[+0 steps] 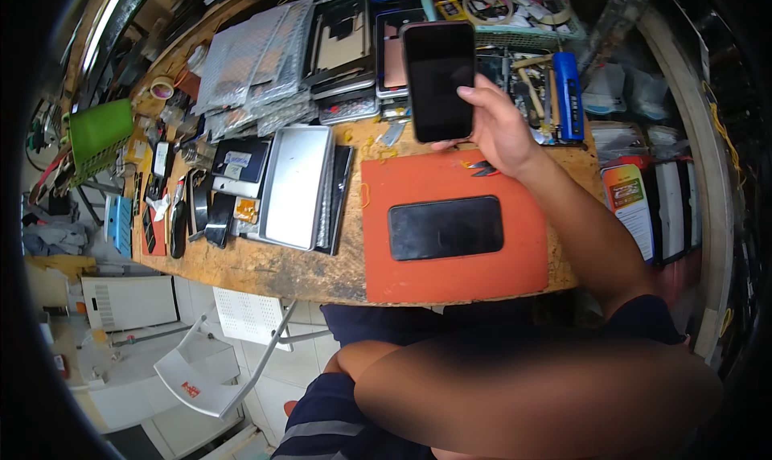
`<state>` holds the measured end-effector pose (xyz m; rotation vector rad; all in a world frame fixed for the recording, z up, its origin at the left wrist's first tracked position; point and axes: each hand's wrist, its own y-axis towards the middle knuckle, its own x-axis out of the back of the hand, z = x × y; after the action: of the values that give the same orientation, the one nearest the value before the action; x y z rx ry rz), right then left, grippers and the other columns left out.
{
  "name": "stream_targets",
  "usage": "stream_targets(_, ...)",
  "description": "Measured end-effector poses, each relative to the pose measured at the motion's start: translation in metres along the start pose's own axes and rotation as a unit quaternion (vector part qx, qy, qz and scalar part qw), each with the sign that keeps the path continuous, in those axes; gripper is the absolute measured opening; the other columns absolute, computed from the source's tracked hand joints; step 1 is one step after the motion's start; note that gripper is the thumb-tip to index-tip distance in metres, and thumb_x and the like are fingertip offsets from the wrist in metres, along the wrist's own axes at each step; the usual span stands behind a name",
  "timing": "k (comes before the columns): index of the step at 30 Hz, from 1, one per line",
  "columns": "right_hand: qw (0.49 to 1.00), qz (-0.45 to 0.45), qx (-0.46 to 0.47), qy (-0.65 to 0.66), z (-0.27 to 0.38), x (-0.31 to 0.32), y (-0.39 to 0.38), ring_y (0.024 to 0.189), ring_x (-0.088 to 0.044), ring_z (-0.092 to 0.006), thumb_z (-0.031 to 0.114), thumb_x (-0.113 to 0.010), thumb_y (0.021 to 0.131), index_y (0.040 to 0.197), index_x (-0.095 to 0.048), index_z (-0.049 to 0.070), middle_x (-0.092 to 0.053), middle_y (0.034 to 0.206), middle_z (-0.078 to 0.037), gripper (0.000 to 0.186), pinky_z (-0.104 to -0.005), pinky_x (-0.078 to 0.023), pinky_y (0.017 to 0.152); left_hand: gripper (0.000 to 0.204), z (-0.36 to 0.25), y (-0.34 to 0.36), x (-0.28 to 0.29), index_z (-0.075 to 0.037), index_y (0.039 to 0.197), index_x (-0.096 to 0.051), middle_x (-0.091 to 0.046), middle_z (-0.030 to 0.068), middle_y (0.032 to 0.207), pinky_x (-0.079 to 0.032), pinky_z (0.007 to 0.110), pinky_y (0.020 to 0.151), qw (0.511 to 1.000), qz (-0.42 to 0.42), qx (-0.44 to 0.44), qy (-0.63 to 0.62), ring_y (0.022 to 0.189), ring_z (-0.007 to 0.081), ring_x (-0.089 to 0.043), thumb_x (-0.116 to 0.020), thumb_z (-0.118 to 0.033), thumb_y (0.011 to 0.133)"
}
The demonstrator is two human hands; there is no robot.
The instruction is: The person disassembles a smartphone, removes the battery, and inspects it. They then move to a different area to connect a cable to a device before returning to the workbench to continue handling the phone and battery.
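Note:
Raised over the far edge of the orange mat (386, 279), a black smartphone (434, 74) is held upright in my right hand (503, 126). My thumb rests on its front at the right edge, and the other fingers are mostly hidden behind it. The phone's screen is dark. A second dark smartphone (446, 228) lies flat in the middle of the mat, below my right hand and apart from it. Small cutters with orange handles (485, 170) lie under my wrist. My left hand is out of view; a bent, blurred arm fills the lower edge.
Left of the mat stands a silver metal tray (297, 188) among device parts. Bubble-wrapped panels (253, 58) are stacked at the back. A blue cylinder (568, 98) stands beside hand tools at the right. A green basket (100, 138) and a folding chair (197, 379) are at the left.

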<state>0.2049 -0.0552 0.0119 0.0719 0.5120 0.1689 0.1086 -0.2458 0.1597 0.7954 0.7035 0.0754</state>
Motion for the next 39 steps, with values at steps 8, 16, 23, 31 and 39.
stream_targets(8, 0.999, -0.028, 0.013, 0.025, 0.0, -0.001, 0.006, 0.08, -0.074, -0.0189, 0.049, -0.046, 0.112, 0.117, -0.068, 0.002, -0.074, 0.098, -0.01, 0.052, -0.0342, -0.063, 0.068, 0.044, -0.024, -0.011, -0.005, -0.007, 0.087, -0.053, -0.054, 0.0145, 0.1, -0.055, 0.035, 0.078, 0.967, -0.112, 0.177, 0.146, 0.087, 0.025, -0.061, -0.033, -0.031, 0.119)
stream_targets(16, 1.0, -0.005, -0.001, 0.014, -0.002, 0.004, 0.006, 0.097, -0.075, -0.0216, 0.052, -0.042, 0.112, 0.136, -0.062, 0.002, -0.074, 0.113, -0.013, 0.06, -0.0392, -0.066, 0.075, 0.044, -0.026, -0.022, -0.011, -0.006, 0.088, -0.054, -0.054, 0.0139, 0.102, -0.056, 0.035, 0.081, 0.959, -0.143, 0.192, 0.154, 0.09, 0.0253, -0.06, -0.033, -0.029, 0.119)
stream_targets(23, 0.998, -0.034, 0.003, 0.05, 0.003, -0.007, 0.005, 0.072, -0.074, -0.0178, 0.044, -0.045, 0.11, 0.107, -0.072, 0.002, -0.075, 0.087, -0.009, 0.049, -0.0322, -0.062, 0.064, 0.044, -0.03, -0.025, -0.013, -0.005, 0.089, -0.056, -0.053, 0.0134, 0.102, -0.056, 0.035, 0.082, 0.96, -0.152, 0.193, 0.135, 0.092, 0.0248, -0.06, -0.035, -0.029, 0.119)
stream_targets(31, 0.999, -0.011, 0.004, 0.034, -0.001, -0.001, 0.006, 0.076, -0.074, -0.0205, 0.044, -0.043, 0.11, 0.113, -0.069, -0.001, -0.075, 0.092, -0.012, 0.052, -0.0355, -0.063, 0.069, 0.043, -0.028, -0.024, -0.017, -0.005, 0.089, -0.056, -0.052, 0.0129, 0.102, -0.055, 0.035, 0.081, 0.958, -0.175, 0.191, 0.125, 0.089, 0.0241, -0.059, -0.037, -0.03, 0.118)
stream_targets(39, 0.998, -0.003, 0.006, -0.06, -0.001, 0.002, 0.002, 0.094, -0.073, -0.02, 0.011, -0.063, 0.099, 0.127, -0.06, -0.005, -0.069, 0.109, -0.01, 0.032, -0.037, -0.066, 0.078, 0.042, -0.031, -0.025, -0.018, -0.005, 0.09, -0.057, -0.052, 0.0119, 0.1, -0.054, 0.035, 0.079, 0.959, -0.179, 0.188, 0.113, 0.086, 0.023, -0.058, -0.04, -0.03, 0.118)
